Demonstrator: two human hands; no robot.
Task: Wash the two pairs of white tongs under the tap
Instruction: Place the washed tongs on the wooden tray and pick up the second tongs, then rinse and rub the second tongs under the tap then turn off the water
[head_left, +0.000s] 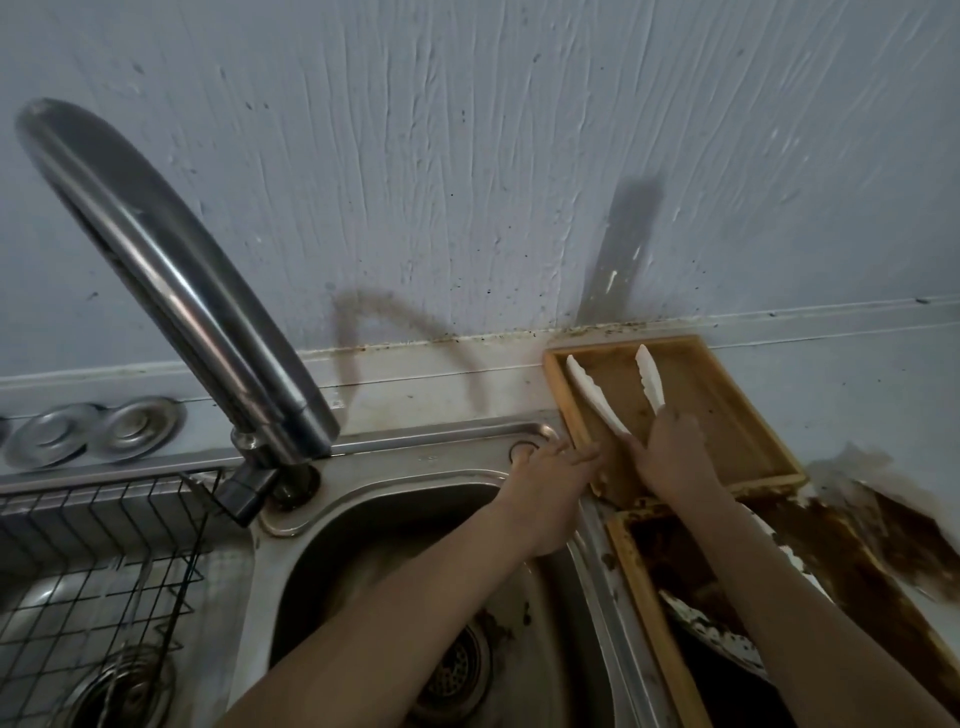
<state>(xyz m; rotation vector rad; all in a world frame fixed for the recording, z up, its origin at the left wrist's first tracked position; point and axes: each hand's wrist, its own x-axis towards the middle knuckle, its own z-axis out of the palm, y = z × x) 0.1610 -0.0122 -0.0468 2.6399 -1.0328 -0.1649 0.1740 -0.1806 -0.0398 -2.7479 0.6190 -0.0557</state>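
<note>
I see the steel sink filling the near left with its curved tap arching over it, and at the far right a wooden tray against the wall. In that tray lie white tongs, two arms splayed in a V, tips pointing far toward the wall, joined end near. My right hand grasps the joined end, fingers curled over it; my left hand reaches, fingers relaxed, touching the tray's near-left edge.
</note>
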